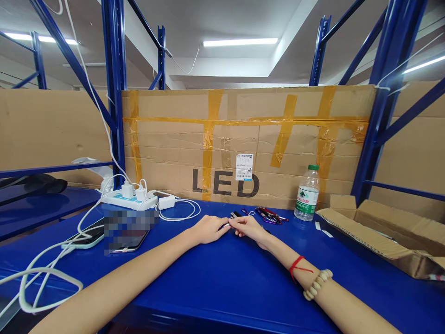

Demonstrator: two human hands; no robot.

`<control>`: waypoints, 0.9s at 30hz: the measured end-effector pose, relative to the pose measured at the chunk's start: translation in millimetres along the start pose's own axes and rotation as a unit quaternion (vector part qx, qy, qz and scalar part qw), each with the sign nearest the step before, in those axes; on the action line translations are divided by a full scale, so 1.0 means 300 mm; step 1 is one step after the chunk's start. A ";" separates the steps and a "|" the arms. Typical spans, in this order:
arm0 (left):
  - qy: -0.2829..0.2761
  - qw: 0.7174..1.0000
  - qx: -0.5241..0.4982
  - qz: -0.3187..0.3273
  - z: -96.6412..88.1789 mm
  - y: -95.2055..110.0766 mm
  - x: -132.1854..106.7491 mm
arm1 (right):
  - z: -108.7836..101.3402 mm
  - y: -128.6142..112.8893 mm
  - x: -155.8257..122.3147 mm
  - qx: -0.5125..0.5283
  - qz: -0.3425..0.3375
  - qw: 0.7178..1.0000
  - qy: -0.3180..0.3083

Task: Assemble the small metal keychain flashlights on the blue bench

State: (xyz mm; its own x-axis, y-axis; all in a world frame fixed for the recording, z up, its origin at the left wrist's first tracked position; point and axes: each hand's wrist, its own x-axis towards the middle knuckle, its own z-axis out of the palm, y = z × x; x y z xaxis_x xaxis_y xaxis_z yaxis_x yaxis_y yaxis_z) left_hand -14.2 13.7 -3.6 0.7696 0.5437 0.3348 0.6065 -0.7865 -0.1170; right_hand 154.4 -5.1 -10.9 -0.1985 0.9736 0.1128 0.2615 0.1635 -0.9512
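Head view: the two hands meet at the middle of the surface [208,283], their fingertips nearly touching and pinched on a slim pen-like thing [225,226]; the left hand [211,228] lies palm down along its left, the right hand [248,228] closes at its right end, and its details are too small to tell; just beyond the fingers lie dark slim pieces [235,215], with a pile of colored pens [271,215] farther right; at the far right stands a clear bottle [307,195], its green cap on, and at the right edge an open cardboard box [361,236], shallow, with a thin pale item [387,237] inside, the rest of its inside partly hidden by the near wall; behind everything rises a large taped carton [174,139] marked LED, its contents hidden; at left, a power strip [120,199] holds white plugs [128,189], with two phones [85,236] nearer.
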 end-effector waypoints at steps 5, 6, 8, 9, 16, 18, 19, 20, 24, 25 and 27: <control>0.000 1.000 0.005 -0.001 0.001 -0.002 -0.001 | 0.000 0.001 0.001 0.001 -0.004 1.000 0.007; 0.000 1.000 0.005 -0.001 0.002 -0.002 -0.001 | 0.001 0.001 0.001 0.001 -0.003 1.000 0.006; 0.002 1.000 0.006 0.001 0.003 -0.003 -0.001 | 0.003 -0.001 0.000 0.002 -0.004 1.000 0.002; 0.003 1.000 0.007 0.002 0.003 -0.003 -0.001 | 0.004 -0.002 0.000 0.003 -0.005 1.000 0.000; 0.002 1.000 0.009 0.003 -0.004 0.003 -0.001 | 0.007 -0.003 0.000 -0.001 -0.004 1.000 -0.001; 0.003 1.000 0.009 0.003 -0.004 0.003 -0.002 | 0.007 -0.005 -0.001 0.000 0.000 1.000 -0.001; 0.003 1.000 0.008 0.004 -0.003 0.003 -0.002 | 0.007 -0.006 -0.001 0.001 0.001 1.000 -0.003; 0.003 1.000 0.006 0.004 -0.002 0.002 -0.002 | 0.008 -0.007 -0.001 0.003 0.001 1.000 -0.005; 0.000 1.000 -0.003 0.003 0.001 -0.002 -0.001 | 0.008 -0.007 0.001 0.007 -0.002 1.000 -0.013; -0.001 1.000 -0.006 0.002 0.001 -0.002 -0.001 | 0.007 -0.006 0.002 0.006 -0.002 1.000 -0.013; -0.003 1.000 -0.009 0.000 0.001 -0.003 0.000 | 0.006 -0.003 0.005 0.006 -0.002 1.000 -0.013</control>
State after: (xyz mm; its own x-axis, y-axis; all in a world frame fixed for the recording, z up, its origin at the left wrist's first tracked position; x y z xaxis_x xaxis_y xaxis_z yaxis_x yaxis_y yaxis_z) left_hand -14.7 14.6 -3.9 0.7712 0.5447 0.3295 0.6020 -0.7922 -0.0996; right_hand 152.4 -4.1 -10.5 -0.2248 0.9683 0.1085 0.2489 0.1648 -0.9544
